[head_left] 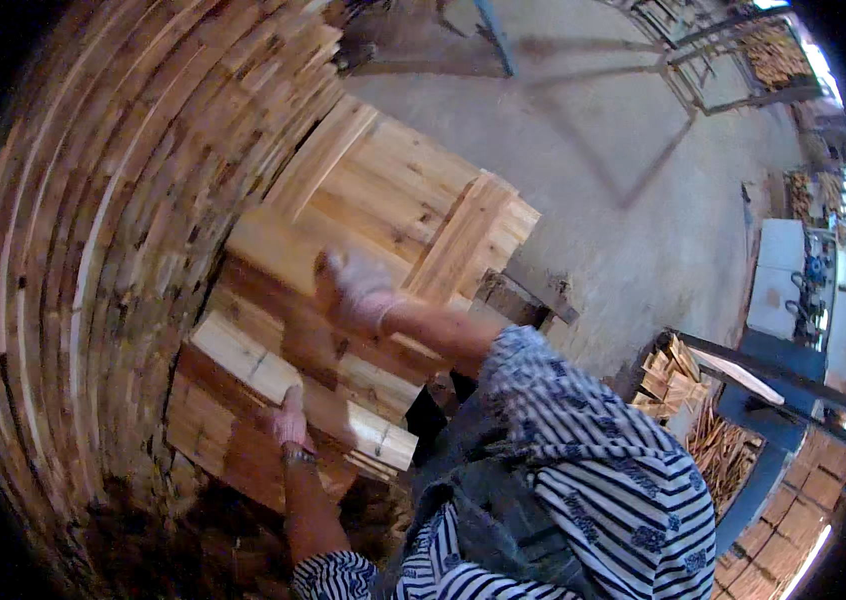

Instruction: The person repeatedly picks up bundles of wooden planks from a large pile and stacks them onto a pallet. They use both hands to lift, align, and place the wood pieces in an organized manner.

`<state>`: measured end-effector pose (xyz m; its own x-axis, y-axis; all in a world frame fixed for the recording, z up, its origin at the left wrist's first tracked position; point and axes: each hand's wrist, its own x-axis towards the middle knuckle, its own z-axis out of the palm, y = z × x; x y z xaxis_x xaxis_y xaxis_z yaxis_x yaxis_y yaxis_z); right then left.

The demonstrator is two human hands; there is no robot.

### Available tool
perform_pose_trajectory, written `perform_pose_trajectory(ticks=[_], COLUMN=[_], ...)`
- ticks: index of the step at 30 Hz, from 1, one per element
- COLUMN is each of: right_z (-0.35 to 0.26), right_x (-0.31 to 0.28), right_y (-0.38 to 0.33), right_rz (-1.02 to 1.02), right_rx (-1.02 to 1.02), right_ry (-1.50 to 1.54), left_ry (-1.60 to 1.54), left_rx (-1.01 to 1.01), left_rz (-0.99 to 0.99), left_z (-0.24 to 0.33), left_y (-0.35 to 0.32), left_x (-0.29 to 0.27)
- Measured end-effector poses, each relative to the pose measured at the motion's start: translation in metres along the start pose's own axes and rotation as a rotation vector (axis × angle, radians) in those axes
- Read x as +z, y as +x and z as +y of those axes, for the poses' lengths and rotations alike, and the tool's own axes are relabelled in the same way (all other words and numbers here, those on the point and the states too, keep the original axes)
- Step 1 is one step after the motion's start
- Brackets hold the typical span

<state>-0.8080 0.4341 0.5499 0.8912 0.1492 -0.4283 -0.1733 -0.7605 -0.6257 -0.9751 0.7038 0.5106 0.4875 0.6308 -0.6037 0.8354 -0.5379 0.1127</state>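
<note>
My left hand (290,425), in a pale glove with fingertips showing, is closed at the near edge of a light wooden board (243,362). Its thumb lies against the board's top, and the other fingers are mostly hidden. This board rests across other flat boards (208,425) at the near end of a low pile. Farther out, my right hand (361,292), also gloved, is over the middle of the boards (283,240). Motion smears its fingers, so I cannot make out whether they touch or hold a board. Short board bundles (463,235) lie crosswise on the pile's far part.
A tall wall of stacked boards (133,200) curves along the left, right beside the pile. Concrete floor (643,190) stretches beyond to the right. A blue-framed bench (768,410), wood offcuts (673,380) and a white cabinet (775,275) stand at right. Metal racks (733,60) are at the far right.
</note>
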Motion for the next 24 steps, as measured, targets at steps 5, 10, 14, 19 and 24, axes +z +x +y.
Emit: perform_pose_trajectory(ticks=[5,10,14,19,24], right_z=[0.017,0.042,0.065,0.059,0.041], right_x=[-0.071,0.022,-0.051,-0.071,-0.07], right_y=[0.009,0.03,0.052,0.06,0.038], right_rz=[0.084,0.249,0.055,0.173,-0.03], right_rx=[0.017,-0.014,0.065,0.119,0.135], right_ry=[-0.225,-0.436,-0.281,-0.384,-0.334], left_ry=[-0.237,-0.124,-0.148,-0.391,-0.277], left_rx=[-0.246,-0.069,-0.196,-0.162,-0.062], left_rz=[-0.156,0.057,-0.198,0.006,0.001], left_z=[-0.073,-0.049,0.034,0.001,0.055], left_y=[0.038,0.052,-0.019,0.009,-0.057], left_x=[0.027,0.044,-0.029,0.008,-0.041])
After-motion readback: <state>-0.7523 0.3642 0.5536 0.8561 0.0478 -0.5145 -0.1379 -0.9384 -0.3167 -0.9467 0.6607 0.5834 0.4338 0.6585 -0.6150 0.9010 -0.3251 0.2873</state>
